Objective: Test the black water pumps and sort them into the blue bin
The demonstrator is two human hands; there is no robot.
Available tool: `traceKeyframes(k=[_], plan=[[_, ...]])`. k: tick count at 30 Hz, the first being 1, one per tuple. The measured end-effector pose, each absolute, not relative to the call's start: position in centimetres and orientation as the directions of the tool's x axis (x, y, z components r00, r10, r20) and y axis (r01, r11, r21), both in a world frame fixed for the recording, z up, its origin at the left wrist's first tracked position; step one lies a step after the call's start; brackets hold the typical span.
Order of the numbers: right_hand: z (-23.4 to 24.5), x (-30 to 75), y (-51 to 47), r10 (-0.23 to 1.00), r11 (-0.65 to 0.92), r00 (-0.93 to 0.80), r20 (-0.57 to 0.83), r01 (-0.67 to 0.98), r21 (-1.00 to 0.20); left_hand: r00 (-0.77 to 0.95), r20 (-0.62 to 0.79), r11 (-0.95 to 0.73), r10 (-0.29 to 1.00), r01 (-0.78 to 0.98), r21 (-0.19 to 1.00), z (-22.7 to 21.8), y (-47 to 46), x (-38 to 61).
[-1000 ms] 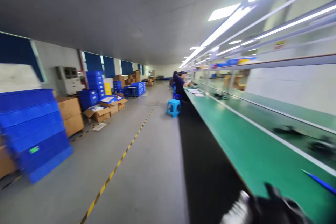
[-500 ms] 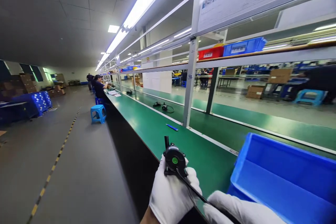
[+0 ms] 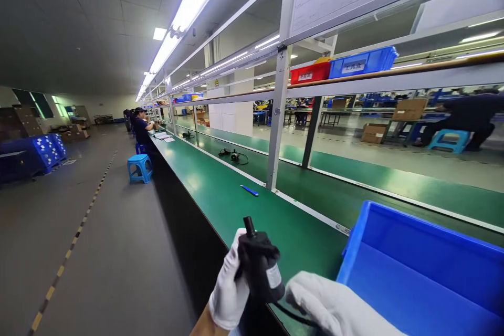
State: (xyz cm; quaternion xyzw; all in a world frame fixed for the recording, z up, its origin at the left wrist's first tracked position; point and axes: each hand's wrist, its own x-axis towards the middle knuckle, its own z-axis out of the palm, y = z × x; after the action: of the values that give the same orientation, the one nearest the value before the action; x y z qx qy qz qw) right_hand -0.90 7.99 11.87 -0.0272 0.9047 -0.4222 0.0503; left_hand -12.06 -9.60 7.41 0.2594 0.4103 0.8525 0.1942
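Observation:
My left hand (image 3: 230,286), in a white glove, is closed around a small black pump (image 3: 258,265) over the front edge of the green bench. A short pipe stub points up from the pump, and a white label shows on its side. From its lower end a black cable (image 3: 293,316) runs toward my right hand (image 3: 331,299), also gloved in white. The right hand's fingers are curled over the cable beside the pump; the grip itself is partly hidden.
An open blue bin (image 3: 417,273) stands at the right. A blue pen-like tool (image 3: 249,190) lies on the bench (image 3: 205,178), with corded black parts (image 3: 235,156) farther back. A metal post (image 3: 277,126) rises behind. A blue stool (image 3: 139,168) and a seated person (image 3: 140,126) are farther along.
The pump has been turned: its round face with the green centre faced me before, and now its labelled side shows. My view has shifted slightly to the right.

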Motion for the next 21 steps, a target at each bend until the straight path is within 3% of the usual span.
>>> traceKeyframes(k=[3,6,13,21], plan=[[11.3,-1.8,9.9,-0.161,0.505,-0.978,0.130,-0.194,-0.841,-0.812,0.436,-0.446,0.388,0.248,0.860,5.8,-9.1,-11.3],[11.1,-1.8,10.7,-0.168,0.435,-0.978,0.126,-0.189,-0.881,-0.736,0.640,-0.176,0.221,0.615,0.768,3.6,-8.7,-10.6],[12.6,-0.7,9.9,-0.159,0.559,-0.944,0.289,-0.327,-0.762,-0.687,0.689,-0.097,0.233,0.688,0.719,1.9,-8.5,-10.0],[14.5,-0.6,9.5,-0.145,0.470,-0.962,0.231,-0.272,-0.840,-0.628,0.729,-0.063,0.271,0.745,0.665,2.4,-8.2,-10.8]])
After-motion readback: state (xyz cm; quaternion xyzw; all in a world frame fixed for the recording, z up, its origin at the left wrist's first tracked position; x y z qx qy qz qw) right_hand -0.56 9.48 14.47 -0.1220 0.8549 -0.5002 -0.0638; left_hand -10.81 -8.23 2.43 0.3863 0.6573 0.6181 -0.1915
